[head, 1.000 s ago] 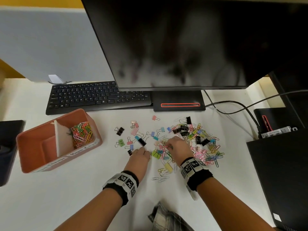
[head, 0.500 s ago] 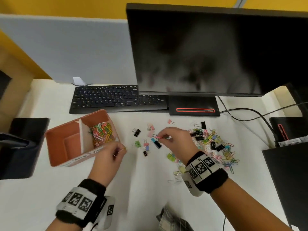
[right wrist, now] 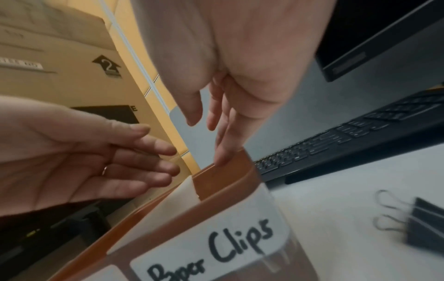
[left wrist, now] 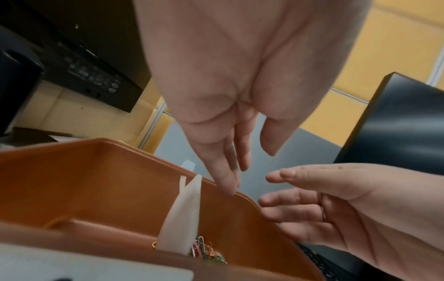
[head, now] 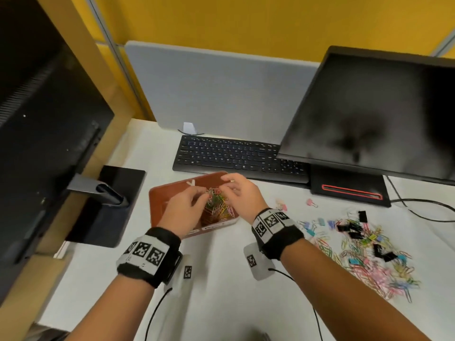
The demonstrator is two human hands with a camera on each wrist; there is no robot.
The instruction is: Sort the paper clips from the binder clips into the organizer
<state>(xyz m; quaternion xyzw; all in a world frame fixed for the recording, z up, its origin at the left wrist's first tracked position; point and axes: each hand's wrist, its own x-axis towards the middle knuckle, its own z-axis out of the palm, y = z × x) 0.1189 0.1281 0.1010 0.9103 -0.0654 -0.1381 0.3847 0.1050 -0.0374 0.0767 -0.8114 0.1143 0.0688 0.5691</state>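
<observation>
An orange organizer (head: 157,200) stands left of the keyboard, split by a white divider (left wrist: 185,218). Its right compartment, labelled "Paper Clips" (right wrist: 216,247), holds coloured paper clips (head: 218,207). Both hands hover over that compartment. My left hand (head: 197,198) has straight fingers and holds nothing in the left wrist view (left wrist: 250,167). My right hand (head: 231,188) is likewise spread and empty (right wrist: 206,136), one fingertip near the organizer's far rim. A mixed pile of paper clips and binder clips (head: 364,257) lies on the white desk to the right.
A black keyboard (head: 234,156) and a monitor (head: 381,114) stand behind the organizer. A second monitor's back (head: 37,119) and base (head: 108,205) are at the left. A black binder clip (right wrist: 423,224) lies right of the organizer. Cables (head: 418,207) cross the desk's right side.
Both hands left the pile and moved left to the organizer. They pinched clips earlier and now hang open over the paper-clip compartment. The head view swung left.
</observation>
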